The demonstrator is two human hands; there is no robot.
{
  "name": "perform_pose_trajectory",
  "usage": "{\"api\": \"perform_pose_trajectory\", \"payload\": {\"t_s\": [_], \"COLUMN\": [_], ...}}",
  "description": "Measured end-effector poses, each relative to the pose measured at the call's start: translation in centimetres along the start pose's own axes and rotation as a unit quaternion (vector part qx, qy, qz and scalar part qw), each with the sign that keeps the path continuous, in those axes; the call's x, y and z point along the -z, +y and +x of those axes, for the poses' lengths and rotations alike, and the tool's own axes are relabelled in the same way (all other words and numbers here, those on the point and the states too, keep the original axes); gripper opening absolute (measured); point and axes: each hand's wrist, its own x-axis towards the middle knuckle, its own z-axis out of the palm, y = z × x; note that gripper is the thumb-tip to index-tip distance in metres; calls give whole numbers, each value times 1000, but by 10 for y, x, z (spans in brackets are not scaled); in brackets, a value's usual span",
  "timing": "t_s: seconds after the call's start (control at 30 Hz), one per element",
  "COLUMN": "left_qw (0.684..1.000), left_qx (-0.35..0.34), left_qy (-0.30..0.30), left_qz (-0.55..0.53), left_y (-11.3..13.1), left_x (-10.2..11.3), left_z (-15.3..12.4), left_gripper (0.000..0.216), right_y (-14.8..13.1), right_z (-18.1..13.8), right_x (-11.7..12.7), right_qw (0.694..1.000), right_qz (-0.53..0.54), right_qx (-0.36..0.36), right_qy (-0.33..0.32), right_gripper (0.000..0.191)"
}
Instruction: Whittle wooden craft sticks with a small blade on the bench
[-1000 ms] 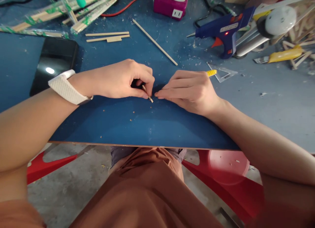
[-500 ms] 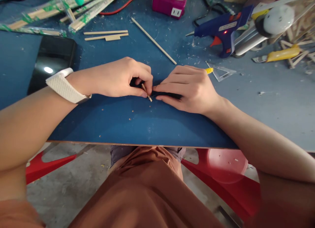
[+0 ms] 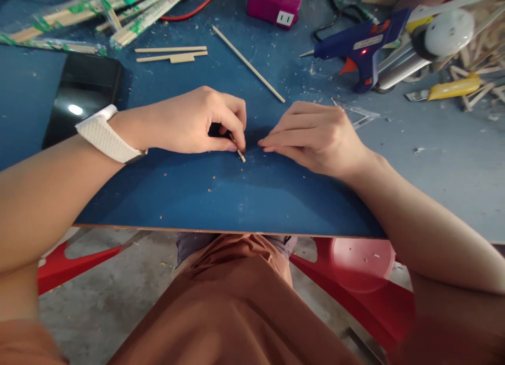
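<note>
My left hand (image 3: 189, 120), with a white watch band (image 3: 104, 133) on its wrist, pinches a short wooden stick piece (image 3: 240, 154) between thumb and forefinger. The stick's tip rests on the blue tabletop (image 3: 221, 196). My right hand (image 3: 315, 136) lies just to the right of the stick with its fingers pressed together and their tips a little apart from the wood. Earlier a yellow-ended tool stuck out behind this hand; it is hidden under the hand at this moment.
A black phone (image 3: 82, 94) lies at the left. Behind the hands are a long skewer (image 3: 248, 64), flat sticks (image 3: 171, 53), wrapped chopsticks (image 3: 98, 15), a pink power strip (image 3: 274, 2), a blue glue gun (image 3: 359, 47), a clear set square (image 3: 365, 115) and a yellow cutter (image 3: 450, 89). A red stool (image 3: 363, 262) stands below.
My right hand has drawn back slightly to the right, away from the stick, and the yellow end behind it is no longer visible. My left hand keeps its pinch.
</note>
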Motion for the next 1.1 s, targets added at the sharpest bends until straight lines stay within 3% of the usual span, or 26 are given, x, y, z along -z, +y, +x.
{"api": "perform_pose_trajectory", "payload": {"t_s": [0.27, 0.5, 0.73, 0.97, 1.1], "left_qw": [1000, 999, 999, 999, 999], "left_qx": [2, -25, -14, -19, -25], "left_qy": [22, 22, 17, 13, 16], "left_qz": [2, 6, 26, 44, 30], "left_y": [4, 2, 3, 8, 7], "left_x": [0, 1, 1, -1, -2], "left_z": [3, 9, 6, 3, 3], "left_gripper": [35, 29, 27, 28, 23], "right_y": [2, -15, -8, 4, -1], "right_z": [3, 12, 2, -7, -2], "right_x": [-3, -18, 6, 10, 4], "right_qw": [1000, 998, 997, 998, 996], "right_qz": [13, -21, -80, 57, 73], "right_qx": [11, 45, -17, -26, -24], "right_qy": [1, 34, 4, 31, 55], "right_gripper": [30, 26, 41, 27, 21]}}
